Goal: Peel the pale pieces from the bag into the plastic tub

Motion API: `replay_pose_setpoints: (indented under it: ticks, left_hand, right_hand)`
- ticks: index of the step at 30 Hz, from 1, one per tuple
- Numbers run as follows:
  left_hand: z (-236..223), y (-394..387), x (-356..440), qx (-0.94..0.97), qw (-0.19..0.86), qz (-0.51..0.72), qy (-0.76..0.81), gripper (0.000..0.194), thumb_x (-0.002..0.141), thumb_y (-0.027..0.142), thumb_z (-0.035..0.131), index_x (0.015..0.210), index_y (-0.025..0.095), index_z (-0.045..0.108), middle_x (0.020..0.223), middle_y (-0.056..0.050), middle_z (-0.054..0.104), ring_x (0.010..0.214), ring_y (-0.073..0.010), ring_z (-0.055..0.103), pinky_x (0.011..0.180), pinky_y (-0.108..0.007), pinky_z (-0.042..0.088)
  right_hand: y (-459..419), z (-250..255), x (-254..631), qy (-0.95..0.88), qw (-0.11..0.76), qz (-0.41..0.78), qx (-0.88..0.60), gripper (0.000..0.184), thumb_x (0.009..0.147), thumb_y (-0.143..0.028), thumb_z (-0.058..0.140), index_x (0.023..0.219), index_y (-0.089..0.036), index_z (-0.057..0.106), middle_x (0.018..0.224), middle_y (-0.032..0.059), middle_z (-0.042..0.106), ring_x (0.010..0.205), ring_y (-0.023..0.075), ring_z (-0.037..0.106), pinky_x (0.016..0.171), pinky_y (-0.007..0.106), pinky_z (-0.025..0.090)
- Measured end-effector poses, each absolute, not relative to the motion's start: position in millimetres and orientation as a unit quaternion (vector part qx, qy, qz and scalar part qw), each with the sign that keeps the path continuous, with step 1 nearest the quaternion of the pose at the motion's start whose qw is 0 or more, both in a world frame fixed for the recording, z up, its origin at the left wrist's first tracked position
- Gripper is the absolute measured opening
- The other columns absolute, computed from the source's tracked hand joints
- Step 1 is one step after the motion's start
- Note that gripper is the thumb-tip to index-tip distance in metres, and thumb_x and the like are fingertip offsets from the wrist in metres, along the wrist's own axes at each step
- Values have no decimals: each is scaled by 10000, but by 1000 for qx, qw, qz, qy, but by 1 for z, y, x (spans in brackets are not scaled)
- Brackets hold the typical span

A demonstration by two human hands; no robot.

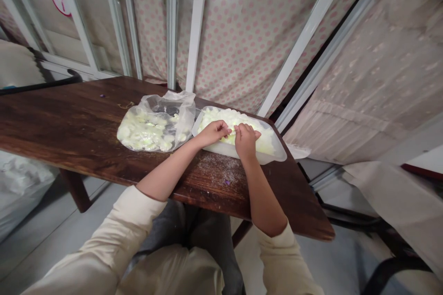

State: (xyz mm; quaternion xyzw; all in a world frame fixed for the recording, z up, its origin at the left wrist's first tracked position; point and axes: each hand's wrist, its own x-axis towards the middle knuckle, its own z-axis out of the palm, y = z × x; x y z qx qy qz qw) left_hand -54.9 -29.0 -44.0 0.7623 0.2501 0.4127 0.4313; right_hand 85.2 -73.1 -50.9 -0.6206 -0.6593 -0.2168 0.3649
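Observation:
A shallow translucent white plastic tub stands on the dark wooden table, filled with a heap of small white and pale yellow-green pieces. Both hands are over this tub, close together near its front side. My left hand has its fingers bent and pinched, with small pale bits at the fingertips. Facing it, my right hand is also closed, thumb and fingers drawn together. What either hand pinches is too small to name. Left of the tub lies a clear plastic bag with similar pale yellow-green pieces inside, its mouth crumpled open.
The brown wooden table has white crumbs scattered near its front edge and a small purple bit. Behind it are framed glass panels with a pink-dotted curtain. A large plastic sack stands on the floor at left.

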Motion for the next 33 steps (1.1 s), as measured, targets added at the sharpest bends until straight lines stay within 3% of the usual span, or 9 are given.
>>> replay_pose_setpoints:
  ticks: [12, 17, 23, 29, 33]
  left_hand:
    - [-50, -23, -52, 748, 363, 456, 318, 196, 707, 332, 547, 657, 148, 498, 588, 21, 488, 530, -71, 390, 521, -220, 299]
    - [-49, -25, -53, 732, 398, 477, 280, 215, 689, 330, 590, 659, 141, 491, 603, 15, 499, 541, -65, 414, 524, -215, 309]
    - [-48, -26, -50, 650, 509, 532, 189, 369, 614, 226, 673, 756, 180, 335, 635, 53, 518, 563, -43, 467, 584, -200, 371]
    - [-51, -21, -49, 641, 515, 537, 191, 372, 611, 198, 674, 726, 176, 320, 646, 58, 504, 574, -29, 463, 590, -189, 373]
    - [-50, -21, -50, 639, 519, 534, 192, 368, 603, 191, 678, 718, 173, 328, 655, 57, 491, 581, -29, 457, 598, -190, 376]
  right_hand:
    - [-73, -52, 84, -676, 392, -200, -590, 311, 906, -314, 295, 699, -175, 479, 703, 1, 526, 756, 138, 466, 729, 275, 208]
    - [-71, -53, 88, -677, 406, -169, -590, 297, 904, -318, 296, 701, -177, 462, 697, -8, 515, 749, 135, 464, 732, 273, 216]
    - [-70, -53, 88, -675, 431, -135, -584, 316, 900, -331, 289, 657, -177, 420, 641, -28, 472, 674, 117, 433, 730, 274, 231]
    - [-69, -49, 94, -620, 517, -48, -588, 354, 888, -381, 278, 602, -190, 360, 554, -43, 414, 576, 107, 403, 679, 264, 282]
    - [-67, -50, 98, -568, 533, -53, -625, 339, 854, -434, 346, 644, -187, 447, 614, -20, 491, 655, 132, 441, 704, 284, 285]
